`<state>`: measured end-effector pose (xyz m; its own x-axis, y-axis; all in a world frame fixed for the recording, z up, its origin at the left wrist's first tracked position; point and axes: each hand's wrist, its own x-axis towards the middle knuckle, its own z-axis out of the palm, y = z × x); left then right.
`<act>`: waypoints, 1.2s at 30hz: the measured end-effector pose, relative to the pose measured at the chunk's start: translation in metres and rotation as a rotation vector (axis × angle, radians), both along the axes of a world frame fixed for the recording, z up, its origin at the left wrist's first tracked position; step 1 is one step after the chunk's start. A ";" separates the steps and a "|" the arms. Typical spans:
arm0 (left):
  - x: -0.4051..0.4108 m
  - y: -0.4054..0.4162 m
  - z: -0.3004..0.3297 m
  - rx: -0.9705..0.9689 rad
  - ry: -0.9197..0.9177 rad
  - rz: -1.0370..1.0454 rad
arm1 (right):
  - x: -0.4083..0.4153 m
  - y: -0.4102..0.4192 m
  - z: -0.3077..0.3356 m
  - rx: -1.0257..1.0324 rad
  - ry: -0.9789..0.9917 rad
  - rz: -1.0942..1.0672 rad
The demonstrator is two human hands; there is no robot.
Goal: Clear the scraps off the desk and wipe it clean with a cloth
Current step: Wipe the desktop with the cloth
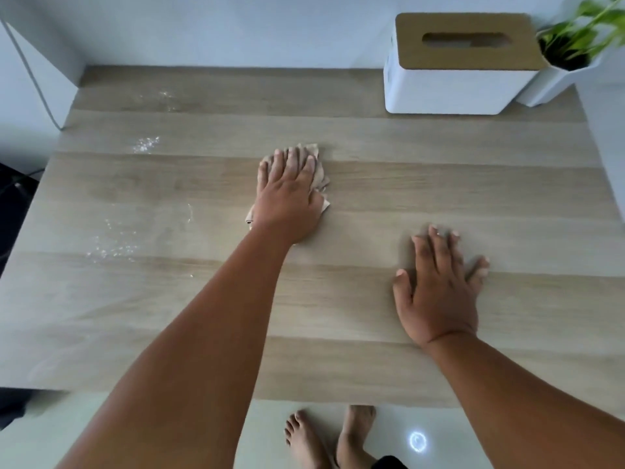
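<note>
From the head camera, we look down on a pale wooden desk (372, 299) with both of our bare arms reaching over it.

Our left hand (287, 194) lies flat near the middle of the desk, fingers straight and close together, pressing a crumpled beige cloth (321, 179) against the wood. The cloth is almost hidden under the palm; only its edges show past the fingertips, on the right side and at the wrist. Nothing is pinched: the hand pushes down on the cloth and does not curl round it.

Our right hand (439, 286) rests palm down on bare wood, nearer to us and to the right, fingers spread and holding nothing. It looks to be bracing us.

The relation that matters is this: the shiny wet specks (113, 247) and smears lie to the left of the cloth, well apart from it, in patches running from the near left of the desk up toward the far left corner. We judge the next stroke should sweep leftward, and the left hand, already on the cloth, is the nearer one to those marks. We see no solid scraps on the desk.

At the far right stand a white tissue box (449, 86) with a wooden lid and a potted plant (575, 38), away from the wiping path.
</note>
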<state>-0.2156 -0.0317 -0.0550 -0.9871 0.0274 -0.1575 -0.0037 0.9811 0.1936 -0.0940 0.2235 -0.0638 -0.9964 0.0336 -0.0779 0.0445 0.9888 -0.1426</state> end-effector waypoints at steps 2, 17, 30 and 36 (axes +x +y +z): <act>0.011 0.021 0.002 0.021 0.009 -0.127 | 0.001 -0.001 0.001 0.002 -0.004 0.000; 0.161 -0.045 -0.001 0.077 0.068 -0.099 | 0.001 0.001 -0.001 0.009 -0.023 0.010; -0.082 -0.030 0.002 -0.004 0.103 0.151 | 0.000 0.002 -0.008 0.004 0.028 0.006; -0.097 -0.026 -0.001 -0.025 0.103 0.039 | 0.000 0.002 -0.009 0.003 0.026 0.011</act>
<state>-0.3124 -0.0576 -0.0556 -0.9984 -0.0138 -0.0549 -0.0230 0.9851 0.1702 -0.0938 0.2257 -0.0726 -0.9984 0.0232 -0.0517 0.0303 0.9896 -0.1407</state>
